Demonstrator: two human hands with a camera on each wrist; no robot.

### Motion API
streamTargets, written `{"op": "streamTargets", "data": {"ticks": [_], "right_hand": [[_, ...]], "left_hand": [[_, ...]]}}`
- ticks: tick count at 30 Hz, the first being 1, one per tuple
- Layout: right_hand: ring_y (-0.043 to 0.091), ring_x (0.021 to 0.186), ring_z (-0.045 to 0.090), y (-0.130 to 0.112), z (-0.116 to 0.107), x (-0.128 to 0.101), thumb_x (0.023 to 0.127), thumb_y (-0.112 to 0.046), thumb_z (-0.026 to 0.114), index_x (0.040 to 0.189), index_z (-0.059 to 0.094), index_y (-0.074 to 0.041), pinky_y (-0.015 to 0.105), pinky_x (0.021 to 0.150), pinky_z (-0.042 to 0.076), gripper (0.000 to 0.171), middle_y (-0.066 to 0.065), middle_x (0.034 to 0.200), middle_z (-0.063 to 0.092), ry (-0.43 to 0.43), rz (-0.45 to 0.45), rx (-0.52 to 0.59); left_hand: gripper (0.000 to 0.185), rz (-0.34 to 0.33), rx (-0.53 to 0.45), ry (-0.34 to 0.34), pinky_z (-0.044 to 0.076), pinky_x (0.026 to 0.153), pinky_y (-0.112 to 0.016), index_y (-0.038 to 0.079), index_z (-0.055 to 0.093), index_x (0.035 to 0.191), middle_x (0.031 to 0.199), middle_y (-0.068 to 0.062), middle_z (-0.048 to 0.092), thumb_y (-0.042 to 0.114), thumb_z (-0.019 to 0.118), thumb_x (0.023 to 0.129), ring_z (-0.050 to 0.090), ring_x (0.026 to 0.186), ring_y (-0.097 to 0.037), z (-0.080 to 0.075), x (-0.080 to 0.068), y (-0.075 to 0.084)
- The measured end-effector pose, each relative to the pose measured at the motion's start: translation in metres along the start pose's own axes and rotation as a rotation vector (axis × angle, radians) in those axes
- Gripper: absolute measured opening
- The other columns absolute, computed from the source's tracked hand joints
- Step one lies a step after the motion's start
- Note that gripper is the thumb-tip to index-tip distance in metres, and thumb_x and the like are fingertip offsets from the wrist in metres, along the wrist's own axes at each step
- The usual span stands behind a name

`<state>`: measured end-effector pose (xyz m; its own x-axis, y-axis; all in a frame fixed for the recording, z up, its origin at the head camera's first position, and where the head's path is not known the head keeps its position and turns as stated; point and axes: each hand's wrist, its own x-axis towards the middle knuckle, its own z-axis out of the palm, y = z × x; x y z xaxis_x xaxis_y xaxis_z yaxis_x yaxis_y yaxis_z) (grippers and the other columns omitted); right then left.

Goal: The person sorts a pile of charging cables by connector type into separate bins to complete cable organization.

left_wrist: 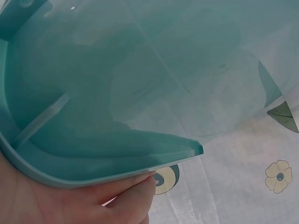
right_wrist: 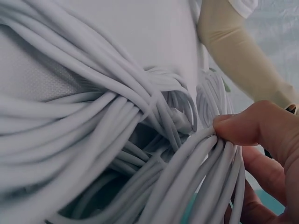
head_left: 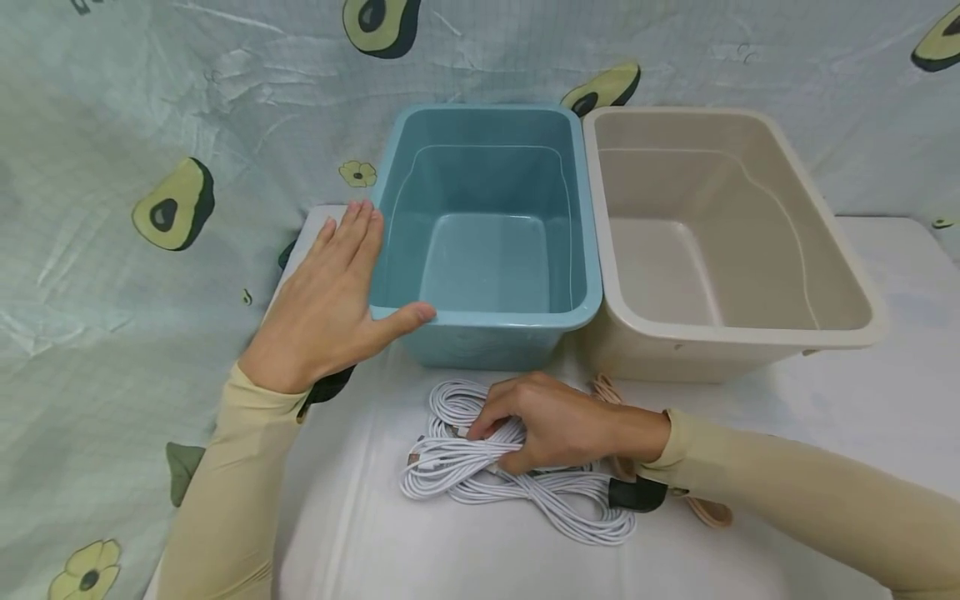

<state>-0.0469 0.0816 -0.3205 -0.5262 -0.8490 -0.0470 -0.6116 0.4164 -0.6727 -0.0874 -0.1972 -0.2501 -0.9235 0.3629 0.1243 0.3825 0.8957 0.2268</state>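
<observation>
An empty blue plastic bin [head_left: 480, 321] stands at the back of the white table. My left hand [head_left: 330, 292] lies flat against its left wall, fingers straight, with the thumb resting on the front rim. The left wrist view shows the bin's rim [left_wrist: 93, 172] just above that hand [left_wrist: 93, 200]. In front of the bin lies a bundle of coiled white cables [head_left: 480, 487]. My right hand [head_left: 540, 421] curls over it and grips a bunch of the strands. Close up, its fingers [right_wrist: 252, 130] pinch several white cables [right_wrist: 93, 116].
An empty beige bin [head_left: 742, 333] stands right of the blue one, touching it. A pinkish cable [head_left: 708, 510] lies under my right wrist. An avocado-print cloth [head_left: 172, 204] hangs behind and to the left. The table edge [head_left: 296, 250] runs close to my left hand.
</observation>
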Motion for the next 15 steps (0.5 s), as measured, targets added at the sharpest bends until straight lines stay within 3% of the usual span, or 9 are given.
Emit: {"op": "streamTargets", "data": {"ticks": [7,15], "right_hand": [[0.0,0.1,0.067,-0.007,-0.008,-0.005,0.077,-0.011,0.084,0.114,0.08,-0.018,0.019,0.09,0.058,0.038,-0.009,0.107,0.074,0.018,0.017,0.018],[0.0,0.098,0.068,-0.021,-0.023,-0.012,0.077,-0.012,0.085,0.115,0.08,-0.02,0.018,0.088,0.058,0.039,-0.009,0.107,0.075,0.05,-0.031,-0.033]], "left_hand": [[0.112,0.001,-0.006,0.014,0.012,0.136,-0.054,-0.001,0.015,0.164,0.174,-0.02,0.013,0.077,0.052,0.093,0.012,0.164,-0.035,0.001,0.0,0.001],[0.113,0.006,-0.009,0.013,0.012,0.136,-0.053,-0.002,0.014,0.164,0.174,-0.021,0.012,0.077,0.052,0.093,0.013,0.164,-0.034,0.001,-0.001,0.001]]}}
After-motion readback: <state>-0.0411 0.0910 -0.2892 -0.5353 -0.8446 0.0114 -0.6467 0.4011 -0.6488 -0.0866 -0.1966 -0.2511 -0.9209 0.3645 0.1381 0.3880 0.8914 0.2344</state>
